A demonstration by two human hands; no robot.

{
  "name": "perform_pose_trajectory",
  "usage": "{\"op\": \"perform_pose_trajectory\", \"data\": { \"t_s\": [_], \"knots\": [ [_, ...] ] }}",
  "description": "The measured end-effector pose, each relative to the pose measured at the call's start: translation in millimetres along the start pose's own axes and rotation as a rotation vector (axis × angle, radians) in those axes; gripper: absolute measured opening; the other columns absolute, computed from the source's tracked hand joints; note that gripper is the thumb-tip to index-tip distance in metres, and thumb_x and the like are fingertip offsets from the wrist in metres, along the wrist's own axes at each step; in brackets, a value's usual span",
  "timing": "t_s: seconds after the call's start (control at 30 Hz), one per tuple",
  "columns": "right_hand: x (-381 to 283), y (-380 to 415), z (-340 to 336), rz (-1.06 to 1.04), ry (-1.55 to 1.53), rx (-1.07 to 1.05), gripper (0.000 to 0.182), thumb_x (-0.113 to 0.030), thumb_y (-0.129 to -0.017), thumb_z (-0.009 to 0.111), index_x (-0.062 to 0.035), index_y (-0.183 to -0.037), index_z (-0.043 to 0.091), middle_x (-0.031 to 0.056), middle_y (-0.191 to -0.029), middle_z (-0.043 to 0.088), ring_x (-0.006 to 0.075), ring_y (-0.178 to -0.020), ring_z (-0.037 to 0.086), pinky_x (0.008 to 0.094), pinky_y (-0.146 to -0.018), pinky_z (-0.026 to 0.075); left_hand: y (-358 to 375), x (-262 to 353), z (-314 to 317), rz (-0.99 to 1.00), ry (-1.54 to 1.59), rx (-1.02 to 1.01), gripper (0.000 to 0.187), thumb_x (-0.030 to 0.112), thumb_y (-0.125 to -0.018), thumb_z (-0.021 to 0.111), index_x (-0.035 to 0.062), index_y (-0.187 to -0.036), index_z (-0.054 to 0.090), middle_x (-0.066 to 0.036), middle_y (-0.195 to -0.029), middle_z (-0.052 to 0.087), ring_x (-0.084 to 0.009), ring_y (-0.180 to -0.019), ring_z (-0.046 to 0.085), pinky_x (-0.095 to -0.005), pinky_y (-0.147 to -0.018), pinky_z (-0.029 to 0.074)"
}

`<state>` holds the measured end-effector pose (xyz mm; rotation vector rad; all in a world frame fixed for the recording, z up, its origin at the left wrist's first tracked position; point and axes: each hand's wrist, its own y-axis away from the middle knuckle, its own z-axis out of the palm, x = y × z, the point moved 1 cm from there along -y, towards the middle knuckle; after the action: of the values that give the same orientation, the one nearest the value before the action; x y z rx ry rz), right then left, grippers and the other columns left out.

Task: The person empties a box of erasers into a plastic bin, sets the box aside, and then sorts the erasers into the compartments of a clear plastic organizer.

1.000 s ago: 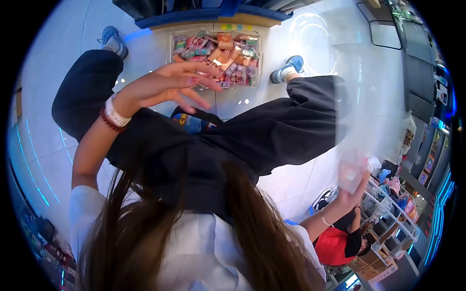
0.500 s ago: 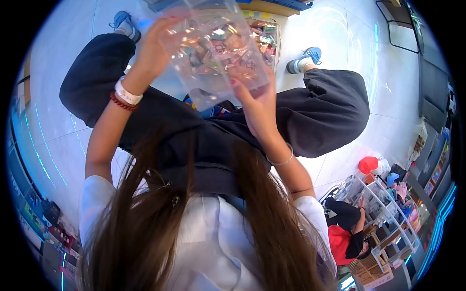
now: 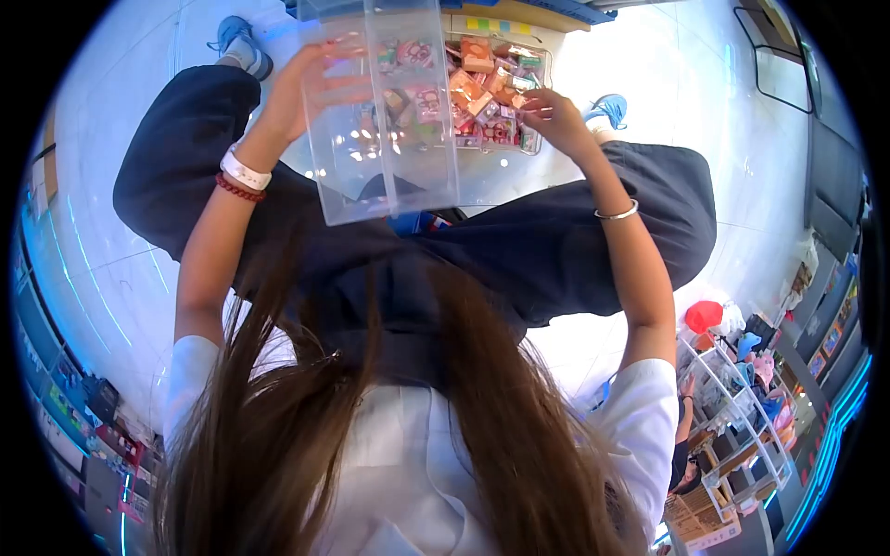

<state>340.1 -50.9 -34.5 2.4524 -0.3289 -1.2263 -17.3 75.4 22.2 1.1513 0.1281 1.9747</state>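
My left hand (image 3: 311, 88) grips the left side of an empty clear plastic container (image 3: 385, 157) with a divider, held up over my lap. My right hand (image 3: 554, 116) has let go of it and reaches to the right edge of a clear bin (image 3: 542, 88) on the floor, filled with several small colourful packets (image 3: 482, 83). Its fingers are curled at the packets; whether it holds one I cannot tell. I sit on the floor with legs in dark trousers spread to either side of the bin.
A blue-edged shelf base (image 3: 519, 14) stands just behind the bin. A small blue packet (image 3: 413, 222) lies between my legs. At lower right is a white wire rack (image 3: 742, 389) with goods, a red object (image 3: 705, 315) and a cardboard box (image 3: 700, 519).
The clear container came from my right hand into both hands in front of me, then my right hand released it and moved right to the bin. My left hand keeps holding it.
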Motion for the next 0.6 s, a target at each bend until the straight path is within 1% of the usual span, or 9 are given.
{"op": "perform_pose_trajectory", "data": {
  "t_s": [0.03, 0.07, 0.13, 0.17, 0.23, 0.33, 0.4, 0.53, 0.6],
  "knots": [
    [5, -6, 9, 0.01, 0.017, 0.015, 0.044, -0.018, -0.076, 0.073, 0.001, -0.112, 0.057, 0.0153, -0.09, 0.067, 0.023, -0.079, 0.067, 0.0313, -0.067, 0.054, 0, -3, 0, -0.017, -0.002, -0.03, 0.043, 0.031, -0.089, 0.049, 0.0059, -0.123, 0.045, -0.017, -0.131, 0.045, -0.0366, -0.107, 0.055, -0.0452, -0.089, 0.047],
    [9, -11, 21, -0.01, 0.088, 0.027, 0.046, -0.022, -0.073, 0.074, 0.0013, -0.109, 0.057, 0.0175, -0.089, 0.066, 0.0274, -0.081, 0.066, 0.0348, -0.071, 0.053, -3, -9, -3, -0.017, -0.007, -0.027, 0.043, 0.031, -0.089, 0.049, 0.0059, -0.123, 0.045, -0.017, -0.131, 0.045, -0.0366, -0.107, 0.055, -0.0452, -0.089, 0.047],
    [4, -16, 42, -0.144, 0.393, 0.112, 0.05, -0.029, -0.071, 0.075, 0.0006, -0.107, 0.057, 0.0185, -0.096, 0.063, 0.0305, -0.092, 0.062, 0.0386, -0.075, 0.052, -7, -16, -1, -0.078, -0.085, -0.14, 0.045, 0.029, -0.089, 0.049, 0.0052, -0.127, 0.042, -0.017, -0.129, 0.047, -0.0361, -0.106, 0.057, -0.0455, -0.088, 0.049],
    [3, -17, 53, -0.144, 0.388, 0.114, 0.05, -0.029, -0.071, 0.075, 0.0006, -0.107, 0.057, 0.0185, -0.096, 0.063, 0.0305, -0.092, 0.062, 0.0386, -0.075, 0.052, -8, -17, 4, -0.1, -0.113, -0.106, 0.048, 0.027, -0.089, 0.048, 0.0045, -0.13, 0.039, -0.018, -0.128, 0.049, -0.0358, -0.105, 0.058, -0.0459, -0.088, 0.049],
    [1, -21, 70, -0.251, 0.635, 0.189, 0.053, -0.036, -0.07, 0.073, 0.0004, -0.105, 0.056, 0.0183, -0.103, 0.057, 0.0324, -0.101, 0.056, 0.0401, -0.077, 0.051, -11, -23, 4, -0.104, -0.146, -0.126, 0.049, 0.027, -0.089, 0.048, 0.0043, -0.131, 0.038, -0.018, -0.128, 0.049, -0.0358, -0.105, 0.058, -0.0453, -0.088, 0.049],
    [-1, -32, 85, -0.186, 0.742, 0.097, 0.056, -0.034, -0.071, 0.072, -0.0024, -0.113, 0.052, 0.0178, -0.109, 0.052, 0.0331, -0.105, 0.052, 0.041, -0.075, 0.051, -12, -30, 5, -0.133, -0.2, -0.125, 0.05, 0.025, -0.089, 0.047, 0.004, -0.133, 0.036, -0.018, -0.127, 0.049, -0.0358, -0.105, 0.059, -0.044, -0.087, 0.05],
    [-1, -35, 94, -0.229, 0.735, 0.137, 0.054, -0.035, -0.072, 0.07, -0.0013, -0.111, 0.052, 0.0174, -0.104, 0.053, 0.0332, -0.101, 0.054, 0.041, -0.075, 0.051, -15, -38, 2, -0.181, -0.148, -0.092, 0.048, 0.021, -0.089, 0.047, 0.0014, -0.131, 0.035, -0.016, -0.121, 0.054, -0.035, -0.098, 0.062, -0.0441, -0.084, 0.052],
    [8, -47, 106, -0.201, 0.688, 0.169, 0.051, -0.028, -0.072, 0.068, 0.0016, -0.109, 0.051, 0.0179, -0.103, 0.053, 0.0337, -0.096, 0.054, 0.0408, -0.075, 0.051, -20, -46, 7, -0.252, -0.114, -0.124, 0.051, 0.017, -0.085, 0.048, 0.0006, -0.131, 0.034, -0.018, -0.123, 0.052, -0.0359, -0.099, 0.061, -0.0449, -0.085, 0.052],
    [13, -57, 114, -0.256, 0.807, 0.396, 0.047, -0.029, -0.069, 0.07, 0.0026, -0.099, 0.055, 0.0215, -0.102, 0.052, 0.0348, -0.096, 0.054, 0.0408, -0.078, 0.049, -20, -50, 12, -0.286, -0.101, -0.127, 0.051, 0.015, -0.084, 0.049, 0.0005, -0.13, 0.034, -0.018, -0.124, 0.052, -0.036, -0.099, 0.061, -0.0449, -0.084, 0.052]
  ]
}}
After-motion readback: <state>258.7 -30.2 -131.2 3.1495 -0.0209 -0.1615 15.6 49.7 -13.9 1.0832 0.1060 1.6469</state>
